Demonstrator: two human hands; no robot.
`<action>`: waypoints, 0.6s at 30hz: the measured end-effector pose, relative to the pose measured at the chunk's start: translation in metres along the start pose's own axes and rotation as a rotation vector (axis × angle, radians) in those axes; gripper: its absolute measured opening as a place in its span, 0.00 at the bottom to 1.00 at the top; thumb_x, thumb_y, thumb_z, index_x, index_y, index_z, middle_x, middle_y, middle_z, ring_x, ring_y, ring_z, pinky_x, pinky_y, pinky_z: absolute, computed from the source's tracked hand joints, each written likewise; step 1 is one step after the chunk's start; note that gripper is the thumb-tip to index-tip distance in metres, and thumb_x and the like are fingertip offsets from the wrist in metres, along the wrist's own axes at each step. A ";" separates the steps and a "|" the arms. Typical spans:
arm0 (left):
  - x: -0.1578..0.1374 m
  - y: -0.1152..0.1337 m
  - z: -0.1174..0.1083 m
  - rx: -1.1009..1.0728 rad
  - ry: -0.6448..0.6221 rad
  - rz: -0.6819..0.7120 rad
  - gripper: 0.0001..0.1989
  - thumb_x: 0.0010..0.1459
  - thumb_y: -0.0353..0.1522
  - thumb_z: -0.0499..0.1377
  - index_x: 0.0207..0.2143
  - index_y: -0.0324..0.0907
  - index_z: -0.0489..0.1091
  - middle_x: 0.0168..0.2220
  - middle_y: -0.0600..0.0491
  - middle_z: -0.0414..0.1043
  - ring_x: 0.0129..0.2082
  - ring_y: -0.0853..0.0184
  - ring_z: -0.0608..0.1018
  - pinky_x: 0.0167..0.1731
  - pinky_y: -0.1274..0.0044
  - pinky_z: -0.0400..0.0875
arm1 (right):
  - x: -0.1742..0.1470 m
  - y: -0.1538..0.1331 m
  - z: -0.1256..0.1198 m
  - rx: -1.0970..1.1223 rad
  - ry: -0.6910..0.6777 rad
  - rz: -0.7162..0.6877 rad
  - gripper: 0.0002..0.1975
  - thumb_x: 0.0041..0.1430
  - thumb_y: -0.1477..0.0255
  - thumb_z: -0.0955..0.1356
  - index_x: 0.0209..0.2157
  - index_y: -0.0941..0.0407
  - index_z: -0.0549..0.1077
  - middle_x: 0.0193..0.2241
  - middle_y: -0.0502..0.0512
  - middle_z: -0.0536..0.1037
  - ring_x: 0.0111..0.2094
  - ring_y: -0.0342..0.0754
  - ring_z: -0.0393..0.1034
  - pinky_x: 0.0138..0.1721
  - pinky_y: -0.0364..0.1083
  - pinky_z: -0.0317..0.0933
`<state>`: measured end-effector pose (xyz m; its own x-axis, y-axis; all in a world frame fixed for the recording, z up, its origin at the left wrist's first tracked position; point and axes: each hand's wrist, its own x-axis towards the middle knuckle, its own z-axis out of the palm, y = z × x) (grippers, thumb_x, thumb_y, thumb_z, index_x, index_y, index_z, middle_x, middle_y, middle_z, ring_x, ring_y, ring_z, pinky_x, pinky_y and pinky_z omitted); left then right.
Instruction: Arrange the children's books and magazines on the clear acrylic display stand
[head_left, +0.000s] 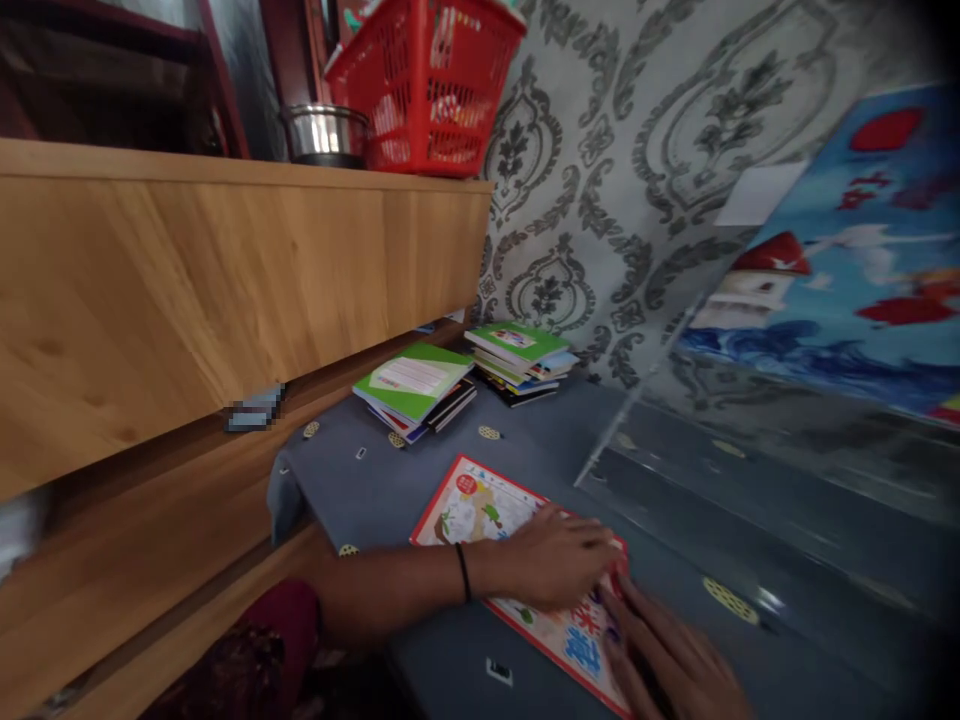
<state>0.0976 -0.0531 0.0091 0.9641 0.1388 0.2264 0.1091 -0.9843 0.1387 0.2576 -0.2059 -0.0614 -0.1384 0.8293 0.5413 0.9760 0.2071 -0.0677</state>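
Head view: left hand (556, 556) flat, right hand (664, 645) grip unclear, on red-edged book (466, 512); book stacks (414, 384) beyond, red basket (427, 95) above.

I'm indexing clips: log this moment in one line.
left hand: on red-bordered book | right hand: at its right edge | book: on grey tablecloth

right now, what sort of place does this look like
Probably a room in a home, perhaps a study corner: ornate wallpaper, a red basket beside a metal pot on a wooden ledge, and a book lying on grey cloth with stacked books nearby.
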 end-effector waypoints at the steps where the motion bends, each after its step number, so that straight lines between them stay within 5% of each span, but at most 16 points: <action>1: -0.001 0.000 -0.002 -0.015 -0.004 0.000 0.16 0.68 0.29 0.49 0.56 0.37 0.67 0.59 0.41 0.70 0.61 0.57 0.70 0.54 0.62 0.66 | 0.004 0.000 -0.003 0.006 -0.029 0.018 0.24 0.70 0.58 0.58 0.55 0.53 0.77 0.56 0.62 0.77 0.54 0.59 0.74 0.51 0.58 0.71; 9: -0.005 0.004 -0.003 -0.106 -0.035 -0.046 0.22 0.67 0.23 0.47 0.63 0.36 0.60 0.64 0.41 0.66 0.66 0.60 0.66 0.62 0.63 0.60 | 0.024 -0.032 -0.039 0.121 -0.116 0.152 0.21 0.71 0.69 0.59 0.59 0.60 0.72 0.56 0.67 0.76 0.58 0.60 0.70 0.56 0.62 0.67; 18: -0.005 -0.001 -0.003 -0.107 -0.071 -0.018 0.23 0.68 0.25 0.45 0.63 0.37 0.60 0.66 0.41 0.64 0.69 0.61 0.62 0.64 0.61 0.58 | -0.012 -0.075 -0.082 0.284 -0.138 0.141 0.20 0.69 0.76 0.63 0.61 0.57 0.69 0.52 0.61 0.80 0.57 0.55 0.71 0.59 0.59 0.64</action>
<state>0.0920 -0.0528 0.0103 0.9773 0.1442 0.1550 0.1034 -0.9641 0.2448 0.1998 -0.2736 0.0063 -0.0461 0.9184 0.3929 0.9039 0.2058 -0.3751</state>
